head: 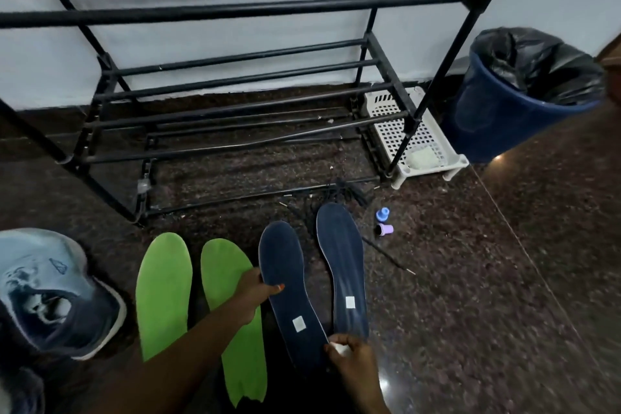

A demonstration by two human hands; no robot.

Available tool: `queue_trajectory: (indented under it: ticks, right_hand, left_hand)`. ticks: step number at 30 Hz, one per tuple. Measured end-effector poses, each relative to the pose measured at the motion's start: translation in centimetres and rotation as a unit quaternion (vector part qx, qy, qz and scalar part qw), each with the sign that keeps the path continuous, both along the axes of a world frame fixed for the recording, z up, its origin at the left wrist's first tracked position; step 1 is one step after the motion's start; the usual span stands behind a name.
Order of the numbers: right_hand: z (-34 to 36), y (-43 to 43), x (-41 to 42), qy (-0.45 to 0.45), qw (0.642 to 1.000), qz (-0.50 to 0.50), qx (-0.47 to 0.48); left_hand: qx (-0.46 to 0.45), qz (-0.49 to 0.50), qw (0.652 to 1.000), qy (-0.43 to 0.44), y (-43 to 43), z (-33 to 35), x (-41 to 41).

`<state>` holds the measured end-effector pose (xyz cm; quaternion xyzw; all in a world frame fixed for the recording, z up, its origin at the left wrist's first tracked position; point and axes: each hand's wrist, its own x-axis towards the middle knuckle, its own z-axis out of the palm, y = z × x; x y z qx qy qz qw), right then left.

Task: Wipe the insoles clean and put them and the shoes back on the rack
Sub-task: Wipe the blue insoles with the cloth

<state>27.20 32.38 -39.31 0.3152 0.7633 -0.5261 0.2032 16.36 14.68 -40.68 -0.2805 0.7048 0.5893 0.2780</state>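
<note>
Rack (235,7): black tube frame against the wall, starts at the far left and fills most of the back. Nothing on the bars I can see.
Shoe (50,292): light blue with a dark heel and white sole, on the floor at far left, opening facing up.
Green insoles (164,292): two of them flat on the floor side by side, just right of the shoe. The right one (235,312) is partly under the forearm.
Left grip (252,296): clamped on the left edge of a navy insole, thumb on top, fingers tucked under.
Navy insole (289,286): the held one, toe pointing at the rack, small white square near the heel.
Right grip (353,366): curled round a small white wad (339,348), right at that insole's heel end. Can't tell if the wad is a cloth or a tissue.
Second navy insole (342,265): on the floor just right of the held one, same white square.
Laces (339,195): dark tangle on the floor past the navy toes.
Caps: a blue one (384,213) and a purple one (384,229), close together to the right.
Basket (413,134): white and perforated, beside the rack's right legs.
Bin (514,101): blue with a black liner, far right.
</note>
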Motion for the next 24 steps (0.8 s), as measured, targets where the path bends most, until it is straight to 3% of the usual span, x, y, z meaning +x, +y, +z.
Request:
queue_trajectory:
  ticks: [7, 12, 14, 16, 18, 19, 21, 24]
  right_hand:
    - [-1.1, -0.1, 0.2, -0.013, 0.998, 0.060, 0.006]
    - [-0.8, 0.4, 0.6, 0.000, 1.000, 0.009, 0.005]
    - [-0.5, 1.2, 0.4, 0.029, 0.999, -0.025, 0.013]
    - [-0.2, 2.1, -0.1, 0.061, 0.997, -0.036, 0.042]
    - [0.0, 3.1, -1.2, 0.091, 0.992, -0.051, 0.077]
    - [0.0, 3.6, -1.8, 0.097, 0.990, -0.061, 0.088]
    - [-0.4, 4.3, -2.9, 0.088, 0.987, -0.078, 0.105]
    - [-1.5, 4.8, -4.3, 0.081, 0.986, -0.078, 0.126]
  left_hand:
    - [-0.103, -0.063, 0.991, 0.059, 0.2, -2.0, 0.1]
    - [-0.198, -0.129, 0.971, 0.037, 0.6, -1.1, -0.8]
    - [-0.261, -0.195, 0.945, 0.030, 0.9, -0.1, -1.5]
    - [-0.348, -0.280, 0.894, 0.046, 1.3, 1.2, -2.3]
    - [-0.381, -0.320, 0.864, 0.076, 2.0, 2.1, -3.3]
    - [-0.373, -0.327, 0.863, 0.093, 2.5, 2.3, -3.8]
    - [-0.278, -0.313, 0.902, 0.109, 3.9, 1.9, -4.4]
    - [-0.112, -0.226, 0.967, 0.038, 6.5, 1.1, -4.4]
